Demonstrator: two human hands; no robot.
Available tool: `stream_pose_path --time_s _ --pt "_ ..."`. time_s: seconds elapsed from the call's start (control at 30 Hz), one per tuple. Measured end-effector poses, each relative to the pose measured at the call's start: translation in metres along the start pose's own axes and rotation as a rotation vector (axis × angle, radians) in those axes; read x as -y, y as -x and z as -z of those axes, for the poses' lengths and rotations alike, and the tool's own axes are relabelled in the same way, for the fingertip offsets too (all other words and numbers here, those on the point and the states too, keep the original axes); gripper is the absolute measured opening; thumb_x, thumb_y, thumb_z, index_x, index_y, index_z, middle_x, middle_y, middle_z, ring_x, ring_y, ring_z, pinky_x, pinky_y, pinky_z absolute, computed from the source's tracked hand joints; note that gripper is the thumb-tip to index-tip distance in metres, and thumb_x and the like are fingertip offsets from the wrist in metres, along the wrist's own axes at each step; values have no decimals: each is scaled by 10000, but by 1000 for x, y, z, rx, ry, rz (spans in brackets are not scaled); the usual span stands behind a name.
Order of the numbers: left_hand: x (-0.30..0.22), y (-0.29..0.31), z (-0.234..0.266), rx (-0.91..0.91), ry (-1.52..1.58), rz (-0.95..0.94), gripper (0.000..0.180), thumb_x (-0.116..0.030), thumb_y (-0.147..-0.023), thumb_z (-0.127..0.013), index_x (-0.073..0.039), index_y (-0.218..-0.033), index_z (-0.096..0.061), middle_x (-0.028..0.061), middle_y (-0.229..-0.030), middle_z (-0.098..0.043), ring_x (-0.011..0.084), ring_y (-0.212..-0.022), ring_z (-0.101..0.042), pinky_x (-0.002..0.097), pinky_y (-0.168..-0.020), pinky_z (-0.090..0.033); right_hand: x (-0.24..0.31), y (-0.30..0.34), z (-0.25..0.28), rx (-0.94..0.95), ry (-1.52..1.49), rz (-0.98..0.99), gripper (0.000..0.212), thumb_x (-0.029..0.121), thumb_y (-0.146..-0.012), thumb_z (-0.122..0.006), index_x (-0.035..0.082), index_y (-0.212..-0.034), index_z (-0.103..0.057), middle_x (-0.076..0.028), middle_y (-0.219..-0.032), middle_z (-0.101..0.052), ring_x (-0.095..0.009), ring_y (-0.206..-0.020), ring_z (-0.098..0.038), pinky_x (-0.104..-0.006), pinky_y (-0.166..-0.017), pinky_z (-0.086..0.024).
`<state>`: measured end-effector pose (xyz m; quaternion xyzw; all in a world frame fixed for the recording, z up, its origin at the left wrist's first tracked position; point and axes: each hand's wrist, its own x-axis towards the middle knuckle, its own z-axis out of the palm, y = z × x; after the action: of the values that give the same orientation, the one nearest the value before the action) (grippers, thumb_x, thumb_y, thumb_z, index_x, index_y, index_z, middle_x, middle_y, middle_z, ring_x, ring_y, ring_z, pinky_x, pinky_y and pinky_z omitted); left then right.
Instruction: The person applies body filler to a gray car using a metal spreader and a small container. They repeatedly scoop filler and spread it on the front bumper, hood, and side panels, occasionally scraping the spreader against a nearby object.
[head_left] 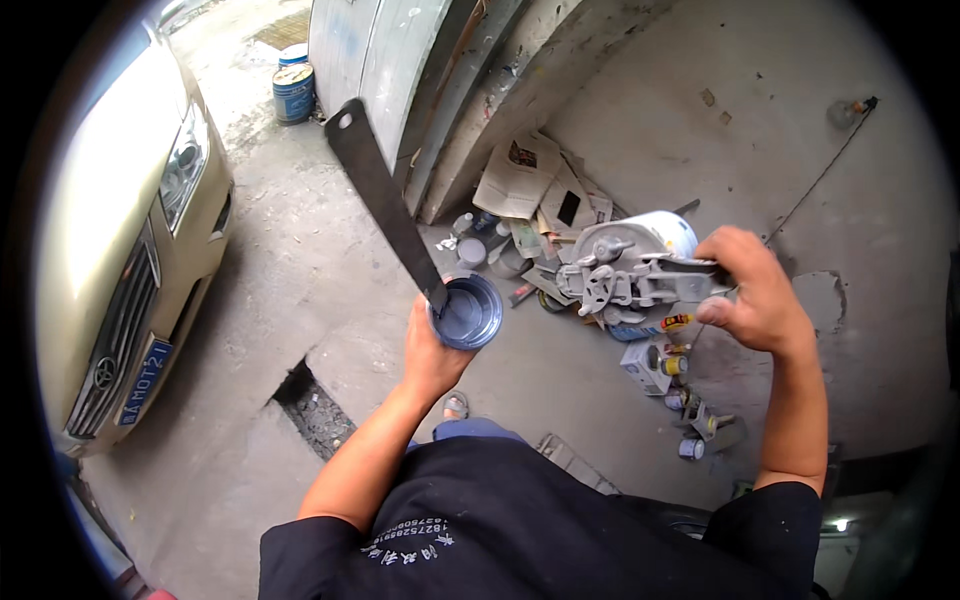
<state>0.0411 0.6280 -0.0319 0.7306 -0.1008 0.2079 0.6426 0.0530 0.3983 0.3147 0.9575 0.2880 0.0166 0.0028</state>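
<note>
My left hand [432,355] is wrapped round a clear cup [478,340] with grey-blue paint [465,305] inside. A long, flat, dark stirring stick [385,205] with a hole at its upper end leans out of the cup toward the far left, its lower end inside the rim. On the right, my right hand [755,290] is closed on the dark end of a grey-coated metal tool [635,283] with several knobs and levers; its exact kind I cannot make out. Behind that tool a white bucket [675,230] is partly hidden.
A pale car [130,230] stands at the left, near a rectangular hole [315,410] in the concrete floor. Papers [520,175], small cans [690,448] and a white box [645,367] lie along the right wall. Blue drums [293,93] stand at the far left.
</note>
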Motion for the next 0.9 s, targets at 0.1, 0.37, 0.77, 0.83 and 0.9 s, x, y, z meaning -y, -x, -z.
stream_pose_path --time_s 0.1,0.37,0.77,0.83,0.9 --pt "-10 -1 -16 1 51 -10 789 -92 -699 -828 -39 -1356 -394 186 -1205 -573 391 -1116 -559 445 -942 -458 10 -8 16 -67 60 77 637 629 -750 -680 9 -868 -587 -132 -812 -570 -318 -752 -547 -382 -703 -447" --pt "-30 -1 -31 25 74 -33 829 -80 -693 -826 -46 -1385 -371 160 -1208 -576 371 -1120 -554 441 -959 -446 25 -24 6 -224 183 271 585 605 -777 -639 27 -738 -553 -99 -646 -512 -284 -555 -494 -358 -531 -406" --pt "-30 -7 -37 15 59 -87 835 -87 -690 -811 -14 -1394 -368 186 -1241 -569 385 -1121 -550 462 -969 -442 27 -29 0 -261 227 326 284 308 -779 -516 28 -733 -532 -103 -619 -478 -285 -523 -447 -387 -520 -364" --pt "-30 -9 -38 11 72 -83 804 -97 -687 -833 -31 -1360 -399 193 -1231 -558 387 -1136 -545 448 -970 -441 28 -31 -1 -259 222 342 268 289 -782 -504 27 -734 -528 -103 -617 -472 -282 -519 -442 -388 -520 -361" --pt "-31 -11 -38 12 81 -78 784 -101 -687 -844 -39 -1342 -417 197 -1225 -554 387 -1141 -544 442 -969 -442 28 -32 -2 -263 216 351 255 274 -783 -495 25 -734 -524 -103 -616 -466 -282 -517 -439 -388 -520 -359"
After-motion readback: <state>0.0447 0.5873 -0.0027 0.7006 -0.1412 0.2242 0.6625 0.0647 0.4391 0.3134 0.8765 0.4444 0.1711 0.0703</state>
